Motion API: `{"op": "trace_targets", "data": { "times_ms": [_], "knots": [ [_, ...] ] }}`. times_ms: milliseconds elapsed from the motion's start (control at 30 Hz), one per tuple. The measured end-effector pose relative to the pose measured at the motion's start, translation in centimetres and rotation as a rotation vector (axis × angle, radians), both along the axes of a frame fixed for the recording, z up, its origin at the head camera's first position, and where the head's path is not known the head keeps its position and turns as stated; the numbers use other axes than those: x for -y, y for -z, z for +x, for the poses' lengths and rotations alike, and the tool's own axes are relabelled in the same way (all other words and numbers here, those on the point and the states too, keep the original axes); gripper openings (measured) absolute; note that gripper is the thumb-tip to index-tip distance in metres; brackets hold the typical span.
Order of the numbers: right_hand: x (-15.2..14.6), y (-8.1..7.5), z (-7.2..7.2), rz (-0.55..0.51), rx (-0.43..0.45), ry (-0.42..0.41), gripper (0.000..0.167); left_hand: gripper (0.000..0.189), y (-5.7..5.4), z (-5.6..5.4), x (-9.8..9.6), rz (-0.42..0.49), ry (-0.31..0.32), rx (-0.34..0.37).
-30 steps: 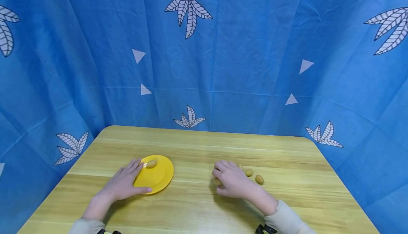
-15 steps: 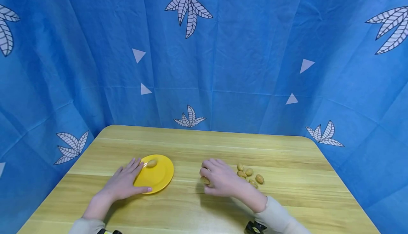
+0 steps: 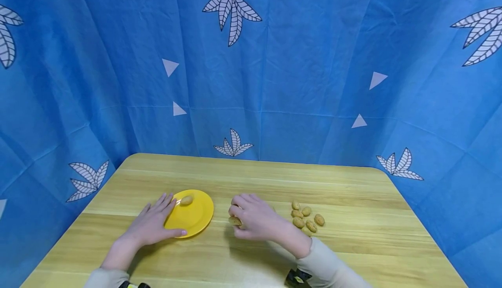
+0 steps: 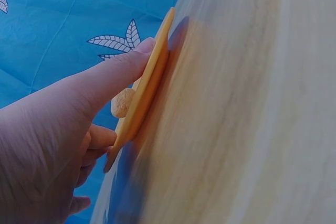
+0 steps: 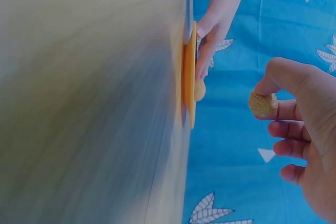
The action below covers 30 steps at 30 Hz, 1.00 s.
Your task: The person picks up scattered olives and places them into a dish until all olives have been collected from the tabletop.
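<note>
My left hand (image 3: 154,225) lies with straight, spread fingers and thumb on the left rim of a yellow plate (image 3: 201,216). One tan oval piece with a rough, walnut-like surface (image 3: 186,200) rests on the plate near the fingertips. In the left wrist view, the thumb (image 4: 126,64) touches the plate (image 4: 147,93). To the right of the plate, my right hand (image 3: 256,218) pinches another tan walnut-like piece (image 3: 235,221) above the table. Its thumb and forefinger hold the piece (image 5: 262,104) in the right wrist view, while the other fingers curl loosely.
Several more tan pieces (image 3: 298,222) lie in a loose cluster to the right of my right forearm, one partly hidden by it. Under everything is a wooden table (image 3: 219,170), with a blue patterned curtain (image 3: 306,70) behind and beside it.
My right hand has moved left towards the plate with the pinched piece, uncovering more of the cluster. My left hand and the plate have stayed in place.
</note>
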State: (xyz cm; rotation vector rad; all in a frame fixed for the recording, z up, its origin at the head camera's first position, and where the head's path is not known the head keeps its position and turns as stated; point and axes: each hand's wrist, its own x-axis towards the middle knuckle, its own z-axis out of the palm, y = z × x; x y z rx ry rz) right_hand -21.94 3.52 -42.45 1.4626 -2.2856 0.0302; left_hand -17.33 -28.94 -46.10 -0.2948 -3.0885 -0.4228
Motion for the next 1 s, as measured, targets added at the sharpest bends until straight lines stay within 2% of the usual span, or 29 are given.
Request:
{"op": "trace_targets", "data": {
  "times_ms": [200,333,500,700,1000],
  "knots": [
    [1.4,0.0,-0.2,-0.052,-0.019,-0.044,0.020,0.107,0.2,-0.1,0.2,0.002,0.002,-0.010],
    [2.4,0.1,-0.7,-0.103,0.013,-0.071,0.019,0.108,0.2,-0.2,0.6,0.011,0.000,-0.008],
    [3.4,-0.1,-1.3,-0.126,0.075,-0.061,0.017,0.107,-0.2,-0.1,0.9,0.008,0.005,-0.019],
    [4.9,-0.3,-1.9,-0.170,0.090,-0.063,0.015,0.105,-0.4,-0.1,1.3,0.003,0.005,-0.035],
    [7.5,0.3,-2.4,-0.133,0.079,-0.036,0.019,0.106,-0.5,-0.1,1.5,-0.010,0.003,-0.032]
  ]
}}
